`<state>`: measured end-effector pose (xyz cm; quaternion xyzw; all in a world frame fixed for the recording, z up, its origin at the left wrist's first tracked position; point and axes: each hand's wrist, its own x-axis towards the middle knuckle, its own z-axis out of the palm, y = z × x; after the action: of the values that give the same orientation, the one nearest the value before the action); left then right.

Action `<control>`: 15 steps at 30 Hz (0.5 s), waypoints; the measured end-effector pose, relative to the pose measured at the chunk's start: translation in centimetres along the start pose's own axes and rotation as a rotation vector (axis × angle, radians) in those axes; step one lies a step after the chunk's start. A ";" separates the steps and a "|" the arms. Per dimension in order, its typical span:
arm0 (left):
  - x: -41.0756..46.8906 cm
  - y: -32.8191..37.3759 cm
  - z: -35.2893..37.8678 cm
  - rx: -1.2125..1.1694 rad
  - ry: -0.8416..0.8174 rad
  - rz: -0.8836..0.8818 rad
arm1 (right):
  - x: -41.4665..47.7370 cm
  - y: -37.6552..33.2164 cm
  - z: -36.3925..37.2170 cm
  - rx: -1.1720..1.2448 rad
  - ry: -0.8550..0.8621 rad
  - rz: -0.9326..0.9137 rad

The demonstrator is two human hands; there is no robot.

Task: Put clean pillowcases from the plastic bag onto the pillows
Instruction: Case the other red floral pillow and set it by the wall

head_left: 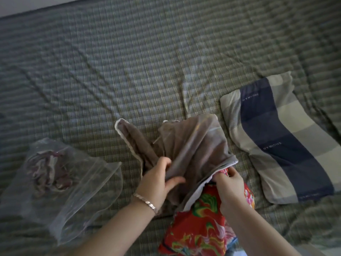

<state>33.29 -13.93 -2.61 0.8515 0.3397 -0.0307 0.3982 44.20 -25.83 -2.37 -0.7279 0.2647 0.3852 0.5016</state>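
Note:
A grey-brown pillowcase [191, 143] with a white edge lies bunched over the top of a red flowered pillow [201, 224] at the bed's near side. My left hand [158, 180] grips a fold of the pillowcase, fingers curled into the cloth. At the case's white-edged opening my right hand [230, 185] holds the pillow's top end, fingers curled round it. A clear plastic bag [60, 183] lies to the left with a purplish folded cloth [48, 170] inside.
A second pillow [278, 137] in a blue, grey and cream checked case lies to the right. Everything rests on a green checked bedsheet [147, 61]. A rumpled blanket of the same pattern bunches at the right edge [317, 218].

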 end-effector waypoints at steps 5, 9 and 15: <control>0.0 -4.0 0.5 0.130 -0.012 -0.053 | -0.9 -0.2 -1.2 0.015 -0.028 0.015; -0.3 -5.2 1.0 0.194 0.109 -0.072 | -0.4 -0.5 -1.1 0.078 0.019 0.042; -0.4 -3.3 2.0 0.034 0.442 -0.260 | -0.4 -0.5 -1.5 0.169 0.045 0.053</control>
<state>31.44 -14.02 -5.99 0.7934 0.5243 0.0994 0.2927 44.83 -27.02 -1.51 -0.6843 0.3266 0.3583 0.5447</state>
